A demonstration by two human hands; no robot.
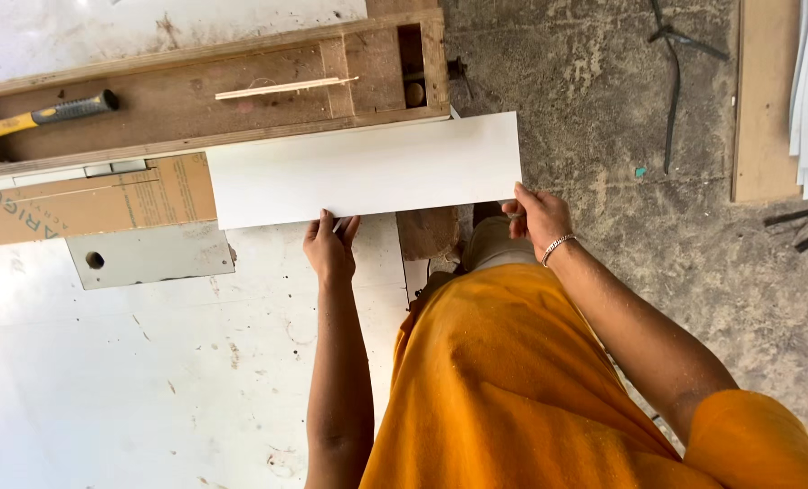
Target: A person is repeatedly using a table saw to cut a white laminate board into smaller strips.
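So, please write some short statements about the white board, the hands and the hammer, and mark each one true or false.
1. Both hands hold the white board by its near edge. True: left hand, right hand.
2. The hammer lies on the concrete floor. False: it lies in the wooden tray.
3. The right wrist wears a bracelet. True.
4. The white board has a round hole. False: the hole is in the grey panel beside it.
5. The person wears an orange garment. True.

Both hands grip a long white rectangular board: the left hand at its near edge, the right hand at its corner, beside a wooden tray holding a yellow-handled hammer.
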